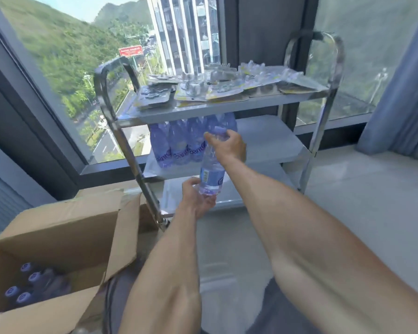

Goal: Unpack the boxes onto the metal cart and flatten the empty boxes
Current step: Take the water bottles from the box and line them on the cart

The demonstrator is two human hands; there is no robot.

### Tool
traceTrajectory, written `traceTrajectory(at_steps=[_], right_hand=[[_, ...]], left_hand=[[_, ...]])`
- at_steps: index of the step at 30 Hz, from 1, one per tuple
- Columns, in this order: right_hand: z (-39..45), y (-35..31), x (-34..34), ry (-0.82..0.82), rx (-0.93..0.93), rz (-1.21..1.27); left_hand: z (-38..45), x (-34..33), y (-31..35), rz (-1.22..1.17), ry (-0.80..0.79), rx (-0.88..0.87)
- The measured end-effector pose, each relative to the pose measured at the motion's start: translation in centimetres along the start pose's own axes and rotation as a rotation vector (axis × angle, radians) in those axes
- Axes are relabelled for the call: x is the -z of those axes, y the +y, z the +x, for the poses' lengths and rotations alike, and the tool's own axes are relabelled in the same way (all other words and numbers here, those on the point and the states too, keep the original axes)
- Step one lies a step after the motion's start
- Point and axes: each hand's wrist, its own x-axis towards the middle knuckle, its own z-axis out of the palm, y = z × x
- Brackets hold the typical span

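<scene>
Cardboard box [58, 237] nearest, flaps open, four bottle caps [25, 283] showing inside. One water bottle [211, 172] held two-handed for steady transfer: left hand [196, 196] fingers curled round its base, right hand [227, 143] fingers wrapped at the neck. Beyond, metal cart [309, 102], three shelves; shelved bottles [179, 143] mid-shelf left, about four visible; blister packs [210, 88] on top, count unclear
</scene>
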Motion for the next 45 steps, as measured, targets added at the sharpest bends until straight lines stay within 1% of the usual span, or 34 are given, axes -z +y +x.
traceTrajectory(at_steps=[1,2,5,7,10,14,17,19,20,23,25,27,28,30,34,36,38,41,45], right_hand=[[0.7,0.9,1.4,0.007,-0.016,0.018],[1.3,1.6,2.5,-0.025,-0.043,0.046],[2.9,3.6,4.8,-0.208,-0.124,0.147],[3.6,4.7,6.0,-0.264,-0.136,0.133],[4.6,5.8,7.8,-0.224,-0.098,0.087],[6.8,7.6,8.6,-0.139,-0.063,0.05],[8.5,8.7,8.4,-0.035,-0.062,0.022],[9.6,9.3,8.0,0.016,-0.012,-0.026],[10.0,9.5,7.9,0.026,0.032,-0.052],[11.8,10.1,7.4,0.072,0.133,-0.086],[13.2,10.3,6.6,0.111,0.162,-0.08],[14.6,10.6,5.1,0.152,0.175,-0.044],[15.2,10.8,4.2,0.166,0.178,-0.023],[16.4,11.5,2.4,0.164,0.182,0.0],[18.5,12.2,0.7,0.122,0.199,0.024],[19.1,13.4,0.5,0.092,0.211,-0.01],[19.1,15.6,0.1,0.065,0.176,-0.058],[18.5,19.1,-0.6,0.026,0.159,-0.122],[20.5,19.8,-2.2,0.064,0.113,-0.15]], left_hand=[[0.2,-1.1,-0.9,0.036,-0.012,0.007],[0.5,-2.1,-1.8,0.066,-0.029,0.021],[1.3,-4.4,-3.7,0.174,-0.067,0.08],[2.1,-5.6,-4.5,0.224,-0.089,0.115],[3.5,-7.7,-5.5,0.222,-0.065,0.139],[6.2,-10.1,-5.1,0.148,0.14,0.108],[8.2,-11.7,-4.4,0.237,0.19,0.093],[9.0,-12.5,-4.0,0.41,0.221,0.099],[9.8,-12.4,-3.7,0.545,0.278,0.053],[12.6,-11.8,-1.8,0.94,0.58,-0.178],[14.4,-11.7,-0.3,1.087,0.698,-0.294],[16.4,-11.6,0.6,1.175,0.756,-0.401],[17.3,-11.7,0.9,1.186,0.772,-0.444],[18.6,-12.4,1.2,1.207,0.793,-0.467],[21.0,-13.3,0.9,1.194,0.768,-0.531],[22.3,-13.2,0.5,1.165,0.789,-0.555],[23.1,-12.7,0.4,1.129,0.833,-0.589],[23.9,-11.2,0.9,1.092,0.868,-0.678],[24.9,-9.6,1.6,1.209,0.86,-0.747]])
